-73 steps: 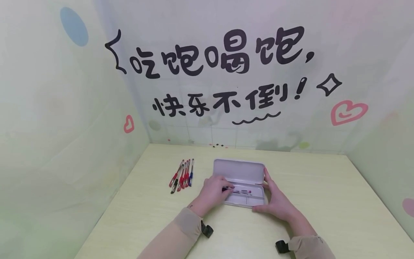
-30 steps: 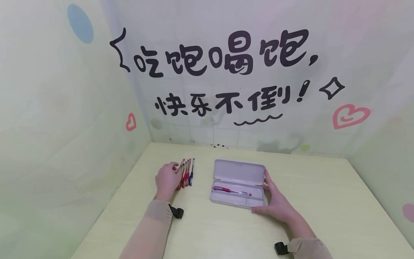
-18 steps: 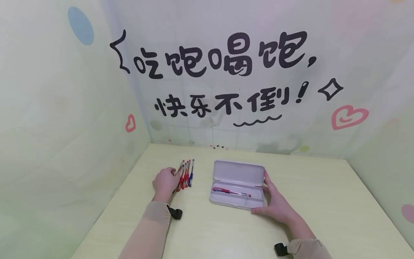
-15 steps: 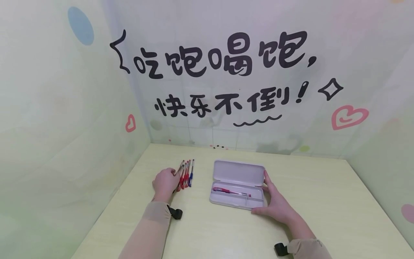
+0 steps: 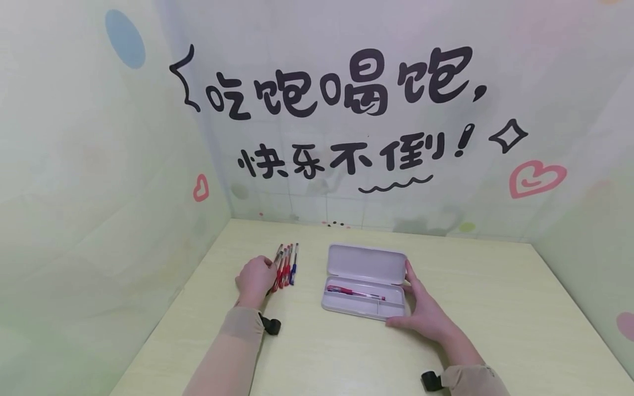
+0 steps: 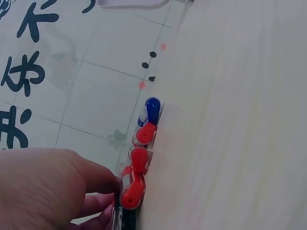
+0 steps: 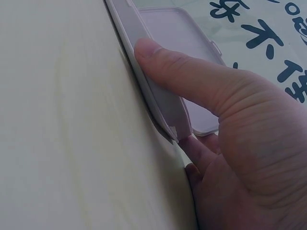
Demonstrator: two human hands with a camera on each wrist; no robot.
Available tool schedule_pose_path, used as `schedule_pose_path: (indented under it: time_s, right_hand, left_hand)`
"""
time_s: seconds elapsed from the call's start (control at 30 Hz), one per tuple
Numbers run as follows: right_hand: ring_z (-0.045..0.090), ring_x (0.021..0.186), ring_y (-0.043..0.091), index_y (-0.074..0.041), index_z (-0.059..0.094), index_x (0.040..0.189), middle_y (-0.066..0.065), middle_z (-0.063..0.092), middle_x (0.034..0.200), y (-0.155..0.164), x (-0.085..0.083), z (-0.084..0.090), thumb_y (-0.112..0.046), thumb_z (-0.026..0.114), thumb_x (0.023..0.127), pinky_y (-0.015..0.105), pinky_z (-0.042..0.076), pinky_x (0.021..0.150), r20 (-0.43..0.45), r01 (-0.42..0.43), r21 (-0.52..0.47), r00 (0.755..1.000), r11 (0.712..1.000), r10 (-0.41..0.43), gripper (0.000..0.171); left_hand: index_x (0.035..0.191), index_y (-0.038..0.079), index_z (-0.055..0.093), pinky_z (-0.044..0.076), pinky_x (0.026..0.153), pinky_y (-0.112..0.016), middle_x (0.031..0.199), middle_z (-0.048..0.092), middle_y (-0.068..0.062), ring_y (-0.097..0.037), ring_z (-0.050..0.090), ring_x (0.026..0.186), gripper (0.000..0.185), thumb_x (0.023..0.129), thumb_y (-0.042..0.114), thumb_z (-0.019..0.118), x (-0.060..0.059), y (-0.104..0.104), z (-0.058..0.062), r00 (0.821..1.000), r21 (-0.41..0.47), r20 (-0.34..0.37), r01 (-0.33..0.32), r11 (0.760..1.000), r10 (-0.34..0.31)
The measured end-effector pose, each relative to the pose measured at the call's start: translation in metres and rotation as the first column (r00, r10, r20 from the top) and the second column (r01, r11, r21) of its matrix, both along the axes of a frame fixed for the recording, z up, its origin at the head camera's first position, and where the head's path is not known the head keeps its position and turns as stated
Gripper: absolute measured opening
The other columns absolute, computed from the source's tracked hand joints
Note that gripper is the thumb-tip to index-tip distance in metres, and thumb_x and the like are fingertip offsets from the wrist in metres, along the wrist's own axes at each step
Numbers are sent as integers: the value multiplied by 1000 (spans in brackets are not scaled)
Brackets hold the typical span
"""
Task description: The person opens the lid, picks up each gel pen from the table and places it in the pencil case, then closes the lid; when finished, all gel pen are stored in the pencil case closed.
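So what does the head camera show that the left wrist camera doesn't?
Only the head view shows the right hand steadying the open pencil case, with a red pen inside. Only the left wrist view shows the pen caps end-on: blue, then red. Both show the left hand at the row of pens on the table.

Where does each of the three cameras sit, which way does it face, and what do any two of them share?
Head: worn on the head, faces forward and down over the table to the lettered wall; shows both sleeves, the left hand at the pens, the right hand at the open pencil case.
Left wrist: low by the table, faces along the pens' caps toward the wall; left hand fingers show.
Right wrist: low beside the case, faces its side wall; thumb and palm show.
Shared: head and left wrist both see the pens; head and right wrist both see the case.
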State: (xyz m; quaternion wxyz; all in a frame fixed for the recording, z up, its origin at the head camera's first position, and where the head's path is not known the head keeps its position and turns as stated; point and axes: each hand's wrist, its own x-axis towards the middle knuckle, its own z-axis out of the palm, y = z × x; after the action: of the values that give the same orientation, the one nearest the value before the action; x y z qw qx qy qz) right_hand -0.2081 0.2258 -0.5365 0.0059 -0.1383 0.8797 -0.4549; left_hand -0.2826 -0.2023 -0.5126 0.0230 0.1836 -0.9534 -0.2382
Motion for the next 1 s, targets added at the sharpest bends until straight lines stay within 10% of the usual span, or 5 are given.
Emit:
schedule_pose_path:
  time_s: [0.53, 1.0]
  right_hand:
    - [48, 155, 51, -29, -12, 177, 29, 45, 170, 0, 0, 0, -33, 107, 67, 83, 14, 128, 8, 1, -5, 1000, 1000, -1, 162]
    - [50, 153, 51, -30, -13, 176, 26, 31, 178, 2, 0, -1, -35, 107, 67, 82, 17, 128, -2, 0, 10, 1000, 1000, 0, 162]
  left_hand:
    - [122, 14, 78, 51, 91, -56, 111, 82, -7, -32, 74, 100, 28, 109, 35, 65, -1, 15, 7, 992, -30, -119, 31, 999, -34]
    - [113, 18, 80, 49, 87, -53, 111, 79, -4, -33, 68, 105, 12, 108, 24, 71, 19, 78, 27, 870, -72, -412, 266, 961, -272]
